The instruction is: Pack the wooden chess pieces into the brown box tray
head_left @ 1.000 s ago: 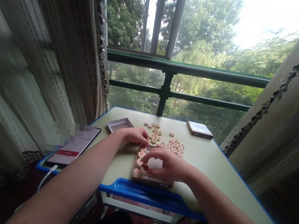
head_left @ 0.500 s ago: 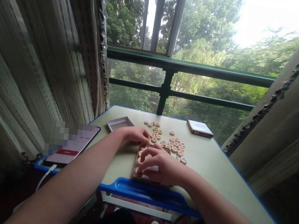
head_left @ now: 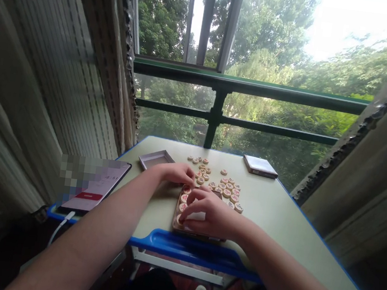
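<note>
A shallow box [head_left: 174, 222] stands near the table's front edge, with a column of round xiangqi pieces [head_left: 183, 198] along its left side. My right hand [head_left: 204, 212] reaches over it, fingers bent, the tips on the front-most piece in that column. Much of the box's inside is hidden under this hand. At the box's far left corner is my left hand [head_left: 181, 173], its fingers curled and close together; whatever the tips hold is too small to make out. Loose xiangqi pieces [head_left: 230, 186] lie beyond the box and to its right, some right by the left fingertips.
An open grey box lid [head_left: 154, 157] lies at the back left. A phone [head_left: 98, 190] with a white cable [head_left: 59, 228] is on the left edge. At the back right sits a flat case [head_left: 260, 166]. A blue pen trough [head_left: 195, 248] runs along the front.
My right fingers have shifted slightly within the box, so more of the left column shows. My left hand has stayed almost where it was. The view has moved a little.
</note>
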`<state>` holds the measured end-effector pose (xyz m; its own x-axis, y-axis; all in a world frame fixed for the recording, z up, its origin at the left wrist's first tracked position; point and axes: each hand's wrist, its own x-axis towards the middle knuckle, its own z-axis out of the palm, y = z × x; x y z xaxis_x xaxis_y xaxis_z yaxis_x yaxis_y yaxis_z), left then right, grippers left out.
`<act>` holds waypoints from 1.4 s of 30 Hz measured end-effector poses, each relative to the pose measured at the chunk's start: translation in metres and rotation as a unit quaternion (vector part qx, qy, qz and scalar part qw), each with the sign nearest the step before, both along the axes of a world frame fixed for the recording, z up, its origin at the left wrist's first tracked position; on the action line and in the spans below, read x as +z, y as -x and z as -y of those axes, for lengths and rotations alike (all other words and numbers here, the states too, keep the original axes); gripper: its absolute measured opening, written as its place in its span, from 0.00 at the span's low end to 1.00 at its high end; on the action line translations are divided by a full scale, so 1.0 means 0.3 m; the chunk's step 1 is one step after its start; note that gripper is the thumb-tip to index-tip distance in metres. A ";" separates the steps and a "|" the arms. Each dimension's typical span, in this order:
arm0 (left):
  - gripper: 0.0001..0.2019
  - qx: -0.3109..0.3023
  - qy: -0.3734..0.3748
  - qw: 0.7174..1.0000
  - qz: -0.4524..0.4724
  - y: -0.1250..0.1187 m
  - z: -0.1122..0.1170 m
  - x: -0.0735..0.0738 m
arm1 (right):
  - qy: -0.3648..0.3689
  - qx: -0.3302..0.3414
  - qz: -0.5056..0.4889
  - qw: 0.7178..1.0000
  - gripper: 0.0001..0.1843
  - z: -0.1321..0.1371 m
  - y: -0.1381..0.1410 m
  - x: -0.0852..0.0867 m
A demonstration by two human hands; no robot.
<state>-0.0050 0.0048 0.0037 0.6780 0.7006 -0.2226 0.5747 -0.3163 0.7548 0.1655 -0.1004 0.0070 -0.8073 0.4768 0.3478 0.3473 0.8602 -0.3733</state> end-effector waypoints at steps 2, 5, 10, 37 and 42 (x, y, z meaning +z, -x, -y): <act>0.12 0.001 0.002 1.000 0.000 0.000 0.000 -0.002 | 0.004 0.006 -0.004 1.000 0.06 -0.003 -0.001 -0.004; 0.12 0.003 0.004 1.000 0.002 -0.002 0.001 -0.002 | 0.007 0.014 -0.024 1.000 0.07 -0.012 -0.010 -0.004; 0.12 0.009 0.015 1.000 0.012 -0.003 0.004 -0.003 | 0.082 -0.087 -0.117 0.986 0.09 -0.061 -0.048 0.004; 0.15 0.070 -0.185 0.979 0.054 -0.041 -0.040 -0.060 | -0.017 -0.217 0.058 0.974 0.12 -0.170 -0.134 -0.027; 0.14 0.141 -0.172 0.975 -0.007 -0.032 -0.038 -0.062 | -0.004 -0.201 0.060 0.978 0.15 -0.171 -0.128 -0.039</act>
